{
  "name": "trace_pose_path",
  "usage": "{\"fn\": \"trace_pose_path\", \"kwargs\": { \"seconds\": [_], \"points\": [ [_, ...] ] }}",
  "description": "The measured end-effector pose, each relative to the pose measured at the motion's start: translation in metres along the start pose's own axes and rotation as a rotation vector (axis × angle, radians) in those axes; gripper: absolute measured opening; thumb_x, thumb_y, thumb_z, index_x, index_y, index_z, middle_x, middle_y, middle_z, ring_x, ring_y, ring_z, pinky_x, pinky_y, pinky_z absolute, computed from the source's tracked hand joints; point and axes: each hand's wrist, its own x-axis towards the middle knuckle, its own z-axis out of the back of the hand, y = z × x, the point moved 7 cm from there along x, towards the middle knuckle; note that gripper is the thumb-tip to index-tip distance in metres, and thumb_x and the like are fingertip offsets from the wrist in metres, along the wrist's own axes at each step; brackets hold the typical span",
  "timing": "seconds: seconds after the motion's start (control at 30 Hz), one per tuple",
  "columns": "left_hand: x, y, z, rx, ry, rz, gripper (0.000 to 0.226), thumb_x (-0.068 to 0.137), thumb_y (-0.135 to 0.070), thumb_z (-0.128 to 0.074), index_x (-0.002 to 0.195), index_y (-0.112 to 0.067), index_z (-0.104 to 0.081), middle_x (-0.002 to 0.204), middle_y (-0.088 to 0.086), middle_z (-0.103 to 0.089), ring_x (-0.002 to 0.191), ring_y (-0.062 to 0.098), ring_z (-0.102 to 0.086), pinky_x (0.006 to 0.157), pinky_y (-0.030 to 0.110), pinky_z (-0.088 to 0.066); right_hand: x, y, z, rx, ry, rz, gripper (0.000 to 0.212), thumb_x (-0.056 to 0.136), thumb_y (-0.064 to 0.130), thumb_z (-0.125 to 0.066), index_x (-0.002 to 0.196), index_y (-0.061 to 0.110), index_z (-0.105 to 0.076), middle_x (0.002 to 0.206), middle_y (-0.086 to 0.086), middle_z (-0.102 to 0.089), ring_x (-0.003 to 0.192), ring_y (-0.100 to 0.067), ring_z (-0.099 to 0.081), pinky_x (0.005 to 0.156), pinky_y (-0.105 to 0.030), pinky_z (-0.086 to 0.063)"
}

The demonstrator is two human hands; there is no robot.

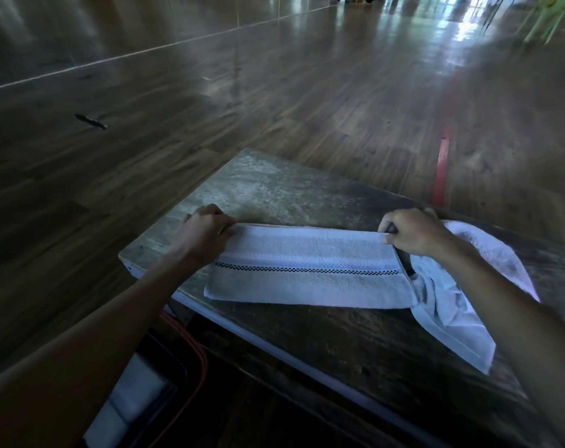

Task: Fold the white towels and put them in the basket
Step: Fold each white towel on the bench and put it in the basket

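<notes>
- Left hand (207, 226): knuckles up, fingers curled, pinching the far left corner of the towel (307, 276); bare forearm reaches in from lower left.
- Right hand (410, 232): knuckles up, fingers curled, pinching the far right corner; bare forearm reaches in from lower right.

One camera, worn on the person's head, looks forward and down at the table (274, 189). It sits close above the near edge, its wide lens catching the floor (274, 92) beyond the far corner.

Towel (307, 282) on table (339, 334): white, dark checked stripe, perhaps a pale blue band. Table: dark brown, greyish far corner. Floor (274, 92) beyond table: brown, red line (441, 169).
</notes>
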Motion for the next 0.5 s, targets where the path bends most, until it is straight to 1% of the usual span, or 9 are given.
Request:
{"fn": "trace_pose_path", "kwargs": {
  "seconds": [0.03, 0.1, 0.17, 0.23, 0.3, 0.37, 0.43, 0.5],
  "points": [
    [-0.001, 0.002, -0.002, -0.023, 0.005, 0.008, 0.026, 0.091, -0.028, -0.058, 0.110, -0.014, -0.069, 0.108, 0.010, -0.063, 0.100, 0.030, -0.058, 0.085, 0.044, -0.047, -0.001, 0.002, 0.000, -0.034, 0.018, 0.000, 0.018, 0.090, 0.026, -0.059, 0.108, 0.027, -0.062, 0.111, 0.004, -0.066, 0.111, -0.016, -0.056, 0.100, -0.037, -0.022],
    [-0.005, 0.005, -0.008, -0.094, 0.028, 0.027, 0.030, 0.092, -0.028, -0.057, 0.115, -0.011, -0.067, 0.115, 0.010, -0.062, 0.107, 0.030, -0.055, 0.090, 0.045, -0.045, -0.002, 0.008, -0.003, -0.125, 0.073, 0.017, 0.037, 0.094, 0.024, -0.052, 0.131, 0.024, -0.050, 0.130, 0.000, -0.058, 0.123, -0.018, -0.048, 0.101, -0.038, -0.020],
    [-0.005, 0.008, -0.010, -0.121, 0.054, 0.036, 0.032, 0.093, -0.028, -0.056, 0.119, -0.012, -0.064, 0.118, 0.009, -0.061, 0.111, 0.029, -0.053, 0.093, 0.045, -0.043, -0.002, 0.013, -0.005, -0.197, 0.098, 0.034, 0.044, 0.096, 0.021, -0.047, 0.140, 0.022, -0.042, 0.138, -0.001, -0.050, 0.130, -0.019, -0.040, 0.101, -0.039, -0.020],
    [-0.003, 0.010, -0.010, -0.130, 0.082, 0.050, 0.032, 0.091, -0.027, -0.058, 0.120, -0.014, -0.064, 0.113, 0.009, -0.061, 0.105, 0.029, -0.054, 0.090, 0.044, -0.044, -0.002, 0.015, -0.004, -0.228, 0.095, 0.043, 0.041, 0.096, 0.017, -0.046, 0.137, 0.021, -0.047, 0.135, 0.000, -0.050, 0.129, -0.019, -0.039, 0.096, -0.038, -0.020],
    [0.001, 0.011, -0.005, -0.144, 0.100, 0.066, 0.029, 0.088, -0.026, -0.062, 0.114, -0.013, -0.068, 0.105, 0.011, -0.062, 0.097, 0.030, -0.057, 0.086, 0.043, -0.046, -0.002, 0.016, -0.004, -0.212, 0.081, 0.055, 0.032, 0.094, 0.015, -0.047, 0.123, 0.022, -0.058, 0.118, 0.003, -0.054, 0.122, -0.018, -0.043, 0.087, -0.037, -0.019],
    [0.002, 0.010, 0.000, -0.148, 0.143, 0.070, 0.024, 0.086, -0.027, -0.066, 0.103, -0.010, -0.071, 0.098, 0.011, -0.066, 0.091, 0.028, -0.060, 0.081, 0.039, -0.048, -0.004, 0.018, 0.000, -0.184, 0.072, 0.061, 0.022, 0.093, 0.017, -0.050, 0.109, 0.024, -0.064, 0.102, 0.008, -0.050, 0.115, -0.015, -0.047, 0.080, -0.034, -0.015],
    [0.000, 0.010, 0.009, -0.163, 0.190, 0.077, 0.021, 0.085, -0.024, -0.068, 0.099, -0.009, -0.072, 0.097, 0.009, -0.069, 0.088, 0.024, -0.062, 0.077, 0.034, -0.048, -0.005, 0.020, 0.010, -0.139, 0.042, 0.067, 0.015, 0.093, 0.023, -0.053, 0.100, 0.026, -0.065, 0.099, 0.010, -0.051, 0.111, -0.013, -0.049, 0.076, -0.031, -0.011],
    [0.000, 0.010, 0.026, -0.163, 0.162, 0.079, 0.022, 0.085, -0.026, -0.068, 0.101, -0.012, -0.072, 0.099, 0.005, -0.070, 0.091, 0.021, -0.063, 0.079, 0.033, -0.047, -0.007, 0.023, 0.030, -0.110, -0.041, 0.093, 0.011, 0.092, 0.026, -0.055, 0.096, 0.028, -0.065, 0.101, 0.009, -0.056, 0.110, -0.012, -0.050, 0.070, -0.030, -0.009]
  ]
}}
